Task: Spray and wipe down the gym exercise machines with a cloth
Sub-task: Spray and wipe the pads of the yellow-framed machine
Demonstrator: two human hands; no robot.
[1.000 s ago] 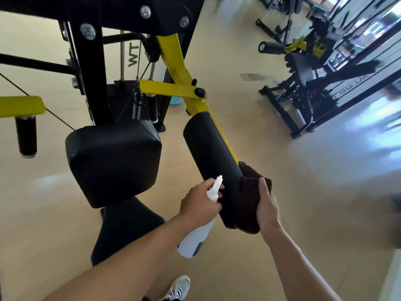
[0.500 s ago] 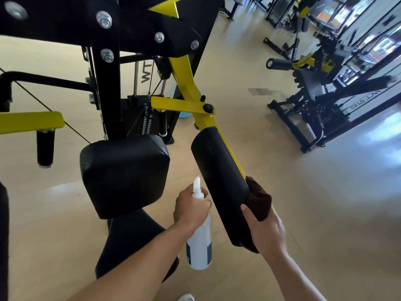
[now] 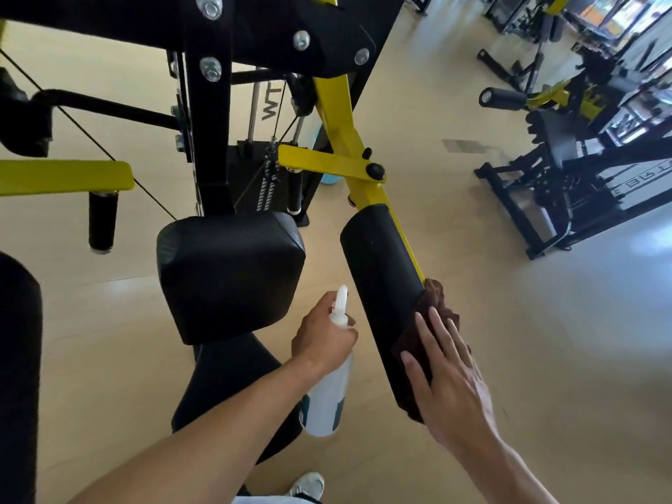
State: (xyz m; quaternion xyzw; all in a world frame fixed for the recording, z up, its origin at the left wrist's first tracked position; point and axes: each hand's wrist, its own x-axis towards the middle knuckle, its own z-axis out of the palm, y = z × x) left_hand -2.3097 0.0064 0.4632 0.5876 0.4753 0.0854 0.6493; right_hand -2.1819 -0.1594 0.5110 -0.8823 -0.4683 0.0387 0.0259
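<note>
Most of the brown cloth [image 3: 438, 303] under the right hand [image 3: 447, 380].

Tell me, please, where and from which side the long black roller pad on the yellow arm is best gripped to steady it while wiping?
Probably the bare upper half of the roller pad, approached from its left side. It is a round cylinder a hand can wrap, and the right hand presses the brown cloth against its lower right. The left hand holds the spray bottle, so it must be freed first.
</note>
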